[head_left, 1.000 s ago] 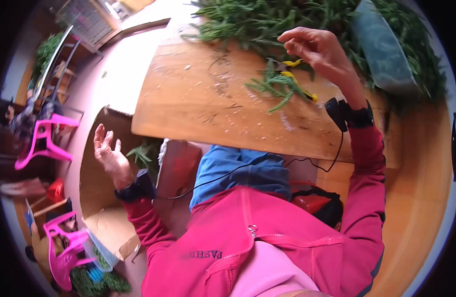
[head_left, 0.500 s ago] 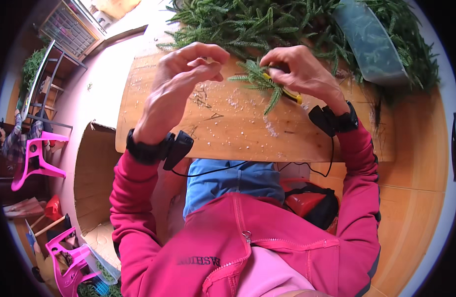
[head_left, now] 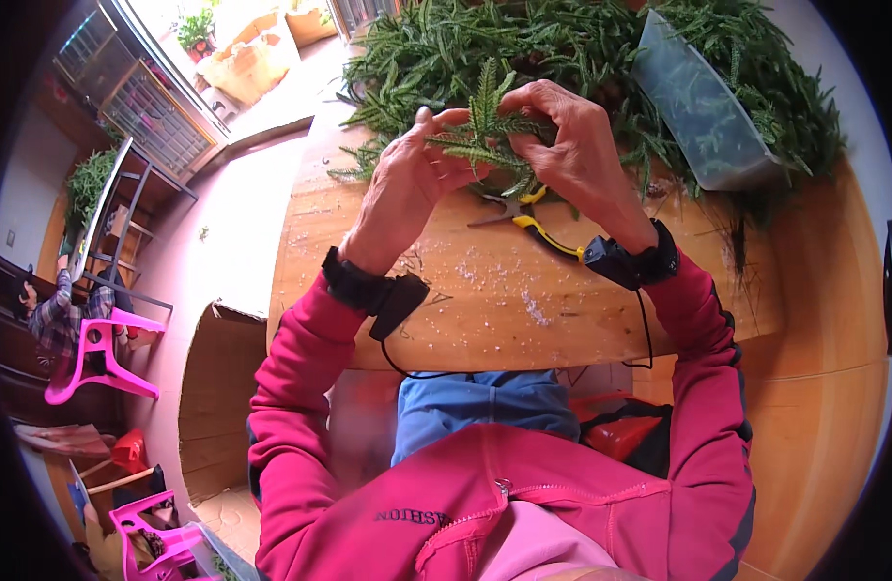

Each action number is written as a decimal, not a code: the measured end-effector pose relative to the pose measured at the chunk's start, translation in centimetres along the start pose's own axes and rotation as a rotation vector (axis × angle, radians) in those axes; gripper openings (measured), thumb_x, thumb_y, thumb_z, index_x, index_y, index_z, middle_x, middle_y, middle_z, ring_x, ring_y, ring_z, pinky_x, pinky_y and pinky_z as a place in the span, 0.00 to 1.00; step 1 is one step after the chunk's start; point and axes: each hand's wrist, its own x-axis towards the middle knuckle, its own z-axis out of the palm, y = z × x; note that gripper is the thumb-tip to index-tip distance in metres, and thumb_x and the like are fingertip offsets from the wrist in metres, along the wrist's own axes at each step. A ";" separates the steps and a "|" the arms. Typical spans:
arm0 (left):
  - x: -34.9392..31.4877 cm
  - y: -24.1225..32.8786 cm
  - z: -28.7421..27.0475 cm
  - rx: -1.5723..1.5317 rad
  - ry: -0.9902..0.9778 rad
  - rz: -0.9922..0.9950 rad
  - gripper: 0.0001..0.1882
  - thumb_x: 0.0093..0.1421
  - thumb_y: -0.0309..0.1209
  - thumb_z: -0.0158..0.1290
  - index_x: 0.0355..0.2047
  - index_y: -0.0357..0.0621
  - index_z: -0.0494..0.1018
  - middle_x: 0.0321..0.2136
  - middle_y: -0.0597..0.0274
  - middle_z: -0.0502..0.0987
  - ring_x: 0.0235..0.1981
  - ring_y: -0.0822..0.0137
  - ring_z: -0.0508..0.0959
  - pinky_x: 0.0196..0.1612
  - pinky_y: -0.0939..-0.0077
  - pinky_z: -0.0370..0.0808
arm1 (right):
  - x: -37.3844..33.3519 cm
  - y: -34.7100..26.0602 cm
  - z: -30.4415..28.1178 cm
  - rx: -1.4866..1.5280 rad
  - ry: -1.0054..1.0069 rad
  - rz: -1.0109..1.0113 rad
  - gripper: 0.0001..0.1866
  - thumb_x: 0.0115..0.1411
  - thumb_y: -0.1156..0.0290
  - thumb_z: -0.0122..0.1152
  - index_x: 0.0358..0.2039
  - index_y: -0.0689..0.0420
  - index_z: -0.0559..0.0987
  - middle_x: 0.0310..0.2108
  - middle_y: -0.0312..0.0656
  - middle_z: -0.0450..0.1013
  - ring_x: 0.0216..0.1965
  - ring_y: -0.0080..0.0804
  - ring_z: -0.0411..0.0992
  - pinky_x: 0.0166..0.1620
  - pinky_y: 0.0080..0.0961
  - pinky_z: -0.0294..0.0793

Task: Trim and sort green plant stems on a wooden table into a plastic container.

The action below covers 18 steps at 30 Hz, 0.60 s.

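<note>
A green plastic-looking fir sprig (head_left: 486, 114) is held up over the table between my hands. My right hand (head_left: 580, 155) pinches it near its base with thumb and forefinger. Close on the other side, my left hand (head_left: 396, 198) has its thumb raised apart and its fingers stretched behind the needles; whether they touch the sprig is partly hidden. Below the right hand, a pair of pliers (head_left: 536, 230) with yellow and black handles lies on the wooden table (head_left: 446, 320), jaws pointing left.
A large heap of green sprigs (head_left: 553, 48) covers the table's far side. A translucent plastic bin (head_left: 703, 107) leans on it at the right. White crumbs (head_left: 535, 308) dot the tabletop. A cardboard box (head_left: 214, 407) stands at left; beyond it a person sits near a pink stool (head_left: 97, 353).
My left hand has come in from beside the sprig to its leaves. The sprig is now raised and turned upward in my right hand, and more of the pliers shows. The view has shifted.
</note>
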 end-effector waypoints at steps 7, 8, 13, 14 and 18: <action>0.4 -1.3 -0.5 0.208 -0.113 0.075 0.18 0.66 0.31 0.46 0.55 0.40 0.64 0.46 0.57 0.75 0.49 0.62 0.75 0.53 0.58 0.73 | 0.0 1.1 0.2 -0.044 0.009 0.049 0.14 0.47 0.83 0.59 0.37 0.61 0.75 0.30 0.42 0.73 0.31 0.27 0.71 0.39 0.21 0.71; 0.3 -1.7 -0.9 0.213 -0.131 0.070 0.18 0.66 0.30 0.46 0.55 0.41 0.65 0.46 0.57 0.75 0.50 0.62 0.75 0.53 0.57 0.73 | 0.2 0.8 0.2 -0.027 -0.019 0.100 0.14 0.47 0.83 0.59 0.37 0.61 0.75 0.30 0.42 0.73 0.30 0.28 0.70 0.39 0.21 0.71; 0.4 -2.2 -1.3 0.124 -0.185 0.016 0.17 0.64 0.27 0.48 0.54 0.41 0.65 0.48 0.53 0.74 0.51 0.59 0.74 0.55 0.54 0.71 | -0.1 1.1 0.1 -0.034 -0.025 0.159 0.16 0.46 0.83 0.60 0.39 0.60 0.76 0.29 0.42 0.73 0.27 0.28 0.69 0.36 0.23 0.71; 0.3 -2.5 -0.9 0.034 -0.157 0.008 0.17 0.64 0.26 0.49 0.53 0.42 0.66 0.46 0.54 0.75 0.49 0.62 0.75 0.54 0.59 0.72 | -0.2 1.2 0.1 -0.035 -0.031 0.159 0.16 0.46 0.83 0.60 0.39 0.60 0.76 0.29 0.42 0.73 0.27 0.28 0.69 0.36 0.23 0.71; -0.1 -2.2 -0.1 -0.096 -0.126 0.018 0.14 0.63 0.24 0.51 0.50 0.43 0.69 0.43 0.56 0.77 0.44 0.66 0.77 0.51 0.66 0.75 | -0.7 1.3 1.2 -0.061 0.051 -0.018 0.19 0.46 0.83 0.60 0.42 0.59 0.75 0.28 0.42 0.72 0.26 0.28 0.66 0.34 0.23 0.70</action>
